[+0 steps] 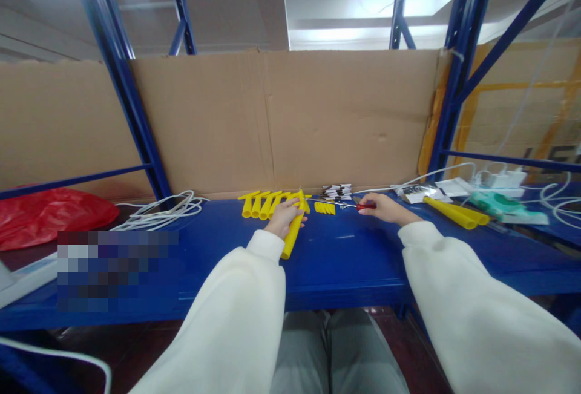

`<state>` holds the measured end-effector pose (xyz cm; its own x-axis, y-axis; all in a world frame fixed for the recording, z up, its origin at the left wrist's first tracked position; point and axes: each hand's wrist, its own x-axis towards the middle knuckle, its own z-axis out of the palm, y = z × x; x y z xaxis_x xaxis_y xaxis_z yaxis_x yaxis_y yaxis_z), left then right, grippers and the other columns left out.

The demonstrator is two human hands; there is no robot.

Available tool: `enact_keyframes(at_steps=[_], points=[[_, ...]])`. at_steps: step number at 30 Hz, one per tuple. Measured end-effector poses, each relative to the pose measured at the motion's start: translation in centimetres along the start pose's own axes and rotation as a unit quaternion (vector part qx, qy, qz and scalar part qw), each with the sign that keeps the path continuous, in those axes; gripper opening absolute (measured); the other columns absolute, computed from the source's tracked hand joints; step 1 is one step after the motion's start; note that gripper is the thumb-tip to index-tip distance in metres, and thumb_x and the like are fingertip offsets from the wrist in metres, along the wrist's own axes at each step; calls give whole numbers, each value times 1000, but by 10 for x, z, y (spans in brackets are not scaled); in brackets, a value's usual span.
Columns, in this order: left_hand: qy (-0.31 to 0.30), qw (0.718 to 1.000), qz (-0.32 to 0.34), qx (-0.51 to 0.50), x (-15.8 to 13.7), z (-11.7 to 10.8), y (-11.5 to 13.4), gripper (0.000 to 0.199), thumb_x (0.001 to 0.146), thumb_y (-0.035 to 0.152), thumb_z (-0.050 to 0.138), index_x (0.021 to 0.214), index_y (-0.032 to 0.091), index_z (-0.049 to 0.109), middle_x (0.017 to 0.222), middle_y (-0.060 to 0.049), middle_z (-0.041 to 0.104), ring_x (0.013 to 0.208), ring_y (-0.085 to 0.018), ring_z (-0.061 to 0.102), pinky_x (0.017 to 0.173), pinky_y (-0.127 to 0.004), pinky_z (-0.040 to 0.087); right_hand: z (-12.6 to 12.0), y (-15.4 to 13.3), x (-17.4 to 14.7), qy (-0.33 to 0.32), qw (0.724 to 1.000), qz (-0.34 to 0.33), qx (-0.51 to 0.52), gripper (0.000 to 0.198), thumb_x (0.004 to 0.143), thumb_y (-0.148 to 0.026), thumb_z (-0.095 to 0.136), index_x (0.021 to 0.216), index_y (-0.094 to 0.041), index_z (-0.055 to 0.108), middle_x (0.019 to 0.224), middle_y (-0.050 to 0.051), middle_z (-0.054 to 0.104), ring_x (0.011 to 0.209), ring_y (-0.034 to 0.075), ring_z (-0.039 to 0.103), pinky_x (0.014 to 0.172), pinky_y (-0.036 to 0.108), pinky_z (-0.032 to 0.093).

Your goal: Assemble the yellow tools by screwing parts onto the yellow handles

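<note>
My left hand (285, 216) is closed around a yellow tapered tube (293, 238), tilted with its wide end toward me. In my right hand (380, 208) is the dark red handle of a screwdriver (364, 206). Its thin metal shaft runs left to the upper part of the tube; whether the tip touches a screw is too small to tell. Left of my hands stands a row of several similar yellow pieces (256, 206) with crossbars. Behind the shaft lie small yellow parts (325, 207) and a stack of black-and-white pieces (336, 191).
Two yellow cones (454, 213) lie at the right, near a green-and-white packet (503, 206) and a white power strip (502, 182). Coiled white cable (166, 211) and a red plastic bag (59, 215) are at the left. A cardboard wall (340, 115) backs the blue table (349, 273).
</note>
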<state>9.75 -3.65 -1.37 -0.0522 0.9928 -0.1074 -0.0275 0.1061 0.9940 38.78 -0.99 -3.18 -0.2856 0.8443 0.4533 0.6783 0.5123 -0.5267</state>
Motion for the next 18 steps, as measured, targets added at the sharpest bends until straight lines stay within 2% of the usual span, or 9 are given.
enact_keyframes(at_steps=[7,18], points=[[6,1000,4,2,-5,1,2,59,85,-2,52,142,15,49,105,-12,70,51,-9,60,44,-19,49,1,0,0,0,1000,4,8,29,67,-47,70,72,-20,63,78,6,69,77,24,64,80,39,51],[-5,1000,0,-7,3,-1,-2,64,83,1,60,143,19,49,97,-9,72,53,-9,62,44,-17,49,0,1,0,1,1000,-6,-9,33,69,-52,70,73,-20,65,80,6,71,76,23,64,78,39,52]])
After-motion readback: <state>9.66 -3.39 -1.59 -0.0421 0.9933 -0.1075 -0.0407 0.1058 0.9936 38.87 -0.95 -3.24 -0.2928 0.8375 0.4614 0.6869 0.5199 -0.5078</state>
